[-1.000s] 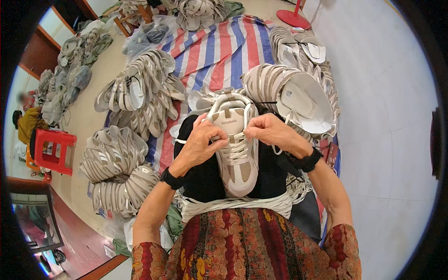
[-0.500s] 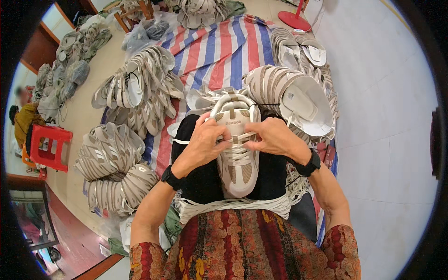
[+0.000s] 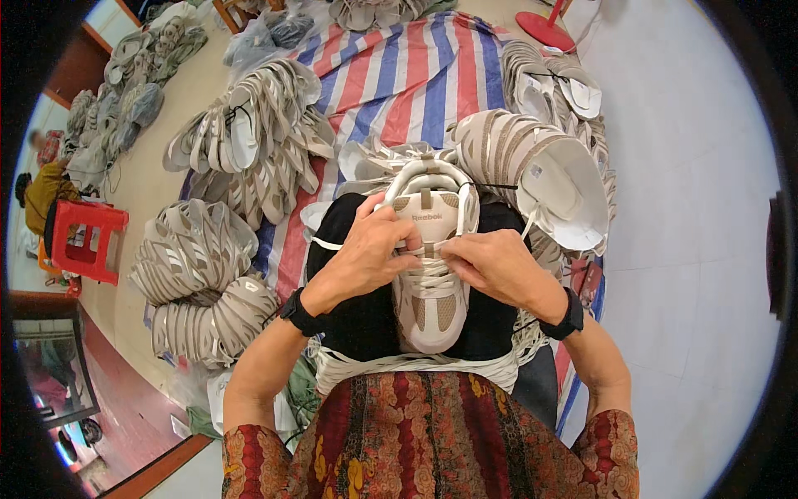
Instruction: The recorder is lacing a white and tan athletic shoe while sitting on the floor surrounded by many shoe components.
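Note:
A beige and white sneaker upper rests on my dark-clad lap, its toe toward me and its collar away. White shoelace crosses its lower front in several rows. My left hand is closed on the upper's left edge, fingers curled by the tongue. A length of lace sticks out left of that hand. At the right eyelet edge, my right hand pinches the lace, thumb and forefinger together. Another piece of lace rises behind my right knuckles. The fingertips partly hide the eyelets.
A bundle of loose white laces lies across my lap. Nested stacks of uppers stand left and right on a striped sheet. A red stool and a person in a mustard top are far left.
My right hand has turned inward, its fingers gathering at the right eyelet edge. The left hand stays on the upper's left side. The view has shifted slightly.

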Demonstrator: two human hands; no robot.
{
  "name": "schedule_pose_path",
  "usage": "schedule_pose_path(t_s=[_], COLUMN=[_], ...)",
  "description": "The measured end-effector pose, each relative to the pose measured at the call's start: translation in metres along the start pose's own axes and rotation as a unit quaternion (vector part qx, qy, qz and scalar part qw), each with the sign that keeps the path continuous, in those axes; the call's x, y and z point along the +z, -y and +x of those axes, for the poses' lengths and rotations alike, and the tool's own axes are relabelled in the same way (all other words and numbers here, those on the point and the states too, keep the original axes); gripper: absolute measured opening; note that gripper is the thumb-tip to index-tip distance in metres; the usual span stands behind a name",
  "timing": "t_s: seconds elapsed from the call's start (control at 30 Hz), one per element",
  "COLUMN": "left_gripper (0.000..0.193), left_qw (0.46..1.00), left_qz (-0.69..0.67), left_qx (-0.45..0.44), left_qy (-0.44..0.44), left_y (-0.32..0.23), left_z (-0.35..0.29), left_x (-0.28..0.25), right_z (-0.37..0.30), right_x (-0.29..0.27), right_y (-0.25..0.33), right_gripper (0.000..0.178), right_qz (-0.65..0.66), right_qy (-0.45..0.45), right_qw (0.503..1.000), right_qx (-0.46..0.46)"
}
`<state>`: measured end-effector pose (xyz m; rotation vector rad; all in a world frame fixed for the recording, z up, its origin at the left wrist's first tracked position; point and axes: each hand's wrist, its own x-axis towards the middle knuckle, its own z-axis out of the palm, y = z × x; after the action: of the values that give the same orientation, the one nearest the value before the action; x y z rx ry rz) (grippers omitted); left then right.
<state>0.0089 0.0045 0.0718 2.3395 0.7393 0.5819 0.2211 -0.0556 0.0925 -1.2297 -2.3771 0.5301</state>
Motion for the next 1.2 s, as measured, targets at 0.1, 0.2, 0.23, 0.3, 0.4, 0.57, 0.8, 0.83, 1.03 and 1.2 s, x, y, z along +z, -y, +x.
schedule_pose_path(t_s=[0.1, 0.2, 0.23, 0.3, 0.4, 0.57, 0.8, 0.83, 1.03, 1.2], left_gripper=[0.023, 0.021, 0.019, 0.017, 0.014, 0.014, 0.018, 0.018, 0.016, 0.02], left_qw=[1.0, 1.0, 1.0, 1.0, 0.999, 0.999, 0.995, 0.997, 0.991, 0.981], left_qz=[-0.009, -0.018, -0.017, -0.016, 0.016, 0.001, 0.052, 0.016, -0.074, -0.067], left_qx=[-0.008, -0.02, -0.017, -0.016, -0.032, -0.018, 0.021, 0.015, 0.015, 0.017], left_qy=[-0.005, -0.016, -0.018, -0.022, -0.023, -0.026, -0.079, -0.08, -0.113, -0.184], left_y=[-0.001, -0.002, -0.002, -0.002, -0.002, -0.001, -0.002, 0.0, 0.002, -0.01], left_z=[0.0, 0.0, 0.0, 0.0, 0.002, 0.0, -0.006, -0.008, -0.016, -0.031], left_x=[0.001, 0.002, 0.003, 0.006, 0.01, 0.008, 0.016, 0.017, 0.012, 0.007], right_z=[0.001, 0.005, 0.005, 0.007, 0.009, 0.009, 0.005, 0.003, -0.011, -0.021], right_x=[0.002, 0.001, -0.001, -0.005, -0.006, -0.005, 0.0, -0.002, -0.035, -0.058], right_y=[0.002, -0.007, -0.011, -0.011, -0.014, -0.014, -0.009, -0.008, -0.025, -0.032], right_gripper=[0.015, 0.011, 0.01, 0.009, 0.01, 0.011, 0.007, 0.007, 0.008, 0.009], right_qz=[-0.014, 0.038, 0.119, 0.233, 0.216, 0.223, 0.243, 0.242, 0.326, 0.28], right_qy=[0.02, 0.049, 0.067, 0.096, 0.109, 0.112, 0.063, 0.062, 0.026, 0.016], right_qw=[0.998, 0.997, 0.99, 0.966, 0.968, 0.965, 0.957, 0.958, 0.915, 0.925], right_qx=[0.066, 0.046, 0.04, 0.063, 0.067, 0.075, 0.143, 0.143, 0.235, 0.258])
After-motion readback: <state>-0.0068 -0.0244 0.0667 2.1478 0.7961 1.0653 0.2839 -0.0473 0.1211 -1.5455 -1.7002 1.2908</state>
